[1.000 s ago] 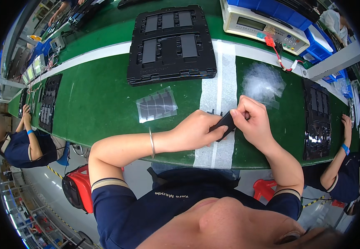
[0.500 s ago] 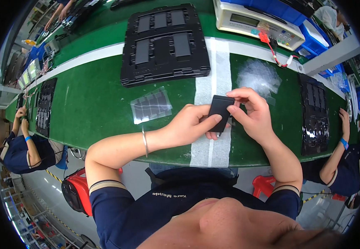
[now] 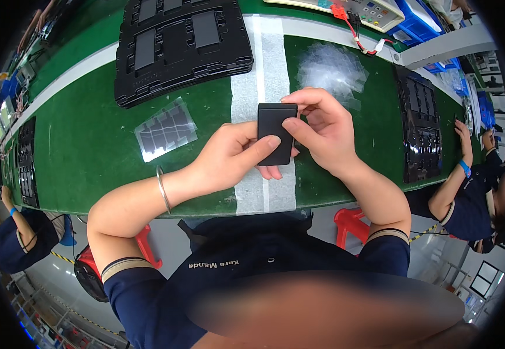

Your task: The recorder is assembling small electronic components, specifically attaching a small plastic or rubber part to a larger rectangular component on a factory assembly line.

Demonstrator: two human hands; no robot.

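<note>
Flat black rectangular part (image 3: 276, 132), matte, smooth face, squared corners, held upright-ish above the white strip (image 3: 262, 75) that runs across the green surface (image 3: 84, 134). Left hand (image 3: 235, 157) closed on the part: thumb pressed on its front lower face, fingers curled behind and under the lower edge. Right hand (image 3: 322, 131) also closed on it, pinching the right edge and top right corner with thumb and fingertips. Part sits between the two grips, touching both, lifted off the surface. Thin metal bangle (image 3: 163, 189) on the left wrist.

Surface is green felt-like mat, strip looks like pale tape or cloth. Left of the hands, a clear plastic bag (image 3: 165, 128) holding dark flat rectangles, lying flat. Above it a big black moulded tray (image 3: 180, 43), glossy ribbed rim, several pockets with dark flat parts in them. Right of the strip, a pile of clear crinkly film pieces (image 3: 331, 67). Further right a second black tray (image 3: 421, 128), long, with rows of pockets. Another person's arm (image 3: 456, 174) with a blue wristband rests at the right edge of the surface.
</note>
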